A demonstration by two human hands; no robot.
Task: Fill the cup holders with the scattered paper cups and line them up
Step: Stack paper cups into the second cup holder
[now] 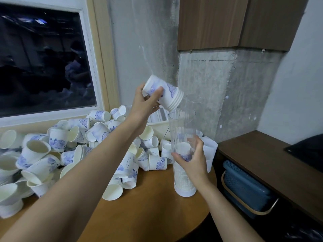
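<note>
At holder (181, 126) rim | left hand (145, 102): tilted cup stack (164, 93) | right hand (192, 161): holder

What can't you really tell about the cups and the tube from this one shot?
All in the head view:
- Number of cups in the clear cup holder: the right hand covers part of that stack.
- Extent of the loose cup pile: cut off by the left edge.
- Writing on the held stack of cups in the left hand: too small.
- The dark object: cut off by the right edge.
</note>
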